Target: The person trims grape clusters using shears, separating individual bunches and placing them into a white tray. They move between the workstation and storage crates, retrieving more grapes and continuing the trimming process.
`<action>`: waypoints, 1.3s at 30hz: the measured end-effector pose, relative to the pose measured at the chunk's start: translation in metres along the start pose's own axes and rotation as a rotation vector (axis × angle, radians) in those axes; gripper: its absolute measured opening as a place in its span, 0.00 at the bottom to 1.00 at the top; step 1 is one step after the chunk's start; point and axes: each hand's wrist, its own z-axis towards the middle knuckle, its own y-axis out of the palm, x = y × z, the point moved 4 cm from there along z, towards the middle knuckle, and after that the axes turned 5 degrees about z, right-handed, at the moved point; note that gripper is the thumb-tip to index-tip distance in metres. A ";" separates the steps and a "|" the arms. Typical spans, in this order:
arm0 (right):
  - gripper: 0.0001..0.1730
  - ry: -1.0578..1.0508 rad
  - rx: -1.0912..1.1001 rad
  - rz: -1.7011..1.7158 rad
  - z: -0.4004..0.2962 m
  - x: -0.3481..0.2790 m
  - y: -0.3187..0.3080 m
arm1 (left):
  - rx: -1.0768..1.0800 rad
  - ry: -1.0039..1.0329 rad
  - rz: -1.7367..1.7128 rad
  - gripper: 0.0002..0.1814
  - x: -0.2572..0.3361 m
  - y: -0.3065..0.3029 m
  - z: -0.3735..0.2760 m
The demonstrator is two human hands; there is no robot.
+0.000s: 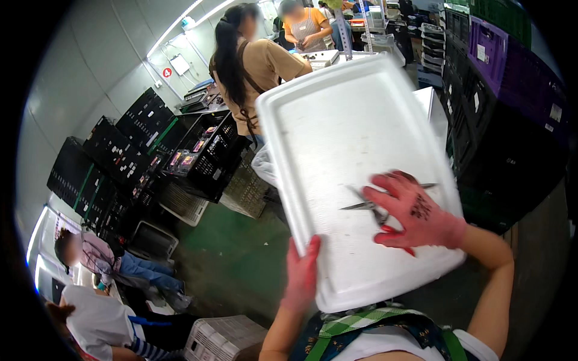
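A white rectangular tray with a raised rim (pixel 343 131), perhaps foam, is held tilted in front of me. My left hand (pixel 303 275), in a red glove, grips its left edge near the lower corner, thumb over the rim. Over the tray's lower right part is my right hand (pixel 411 212), also red-gloved, with its fingers curled over snips (pixel 379 215) with metal blades and red handles. Blades stick out on both sides of the hand, so there seems to be more than one pair. The palm hides much of them, and motion blurs the fingers.
Left are black crates (pixel 203 153) with packed goods. Stacked black and purple crates (pixel 487 58) rise at right. A person in a tan top (pixel 266 63) stands beyond the tray; others work behind and at lower left. A pale crate (pixel 226 338) stands on the green floor (pixel 221 252).
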 end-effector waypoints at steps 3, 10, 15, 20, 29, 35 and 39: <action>0.40 -0.194 0.183 0.118 0.082 -0.020 0.011 | 0.322 0.071 0.016 0.24 0.005 -0.103 -0.004; 0.53 0.584 -0.576 0.065 0.159 0.152 0.153 | 0.666 0.002 -0.111 0.26 -0.029 -0.278 -0.016; 0.32 0.356 -0.791 -0.062 0.136 0.219 0.276 | 0.634 -0.097 -0.132 0.29 -0.072 -0.351 0.000; 0.18 0.687 -0.683 0.282 0.153 0.162 0.229 | 0.495 0.057 -0.584 0.30 -0.070 -0.350 0.051; 0.29 0.782 -0.377 0.275 0.189 0.152 0.167 | 0.615 0.163 -0.388 0.26 -0.014 -0.423 0.198; 0.29 0.843 -0.561 0.110 0.179 0.162 0.196 | 0.324 0.058 -0.510 0.29 -0.015 -0.510 0.423; 0.29 0.896 -0.558 0.067 0.173 0.157 0.213 | 0.087 0.069 -0.525 0.32 -0.029 -0.610 0.540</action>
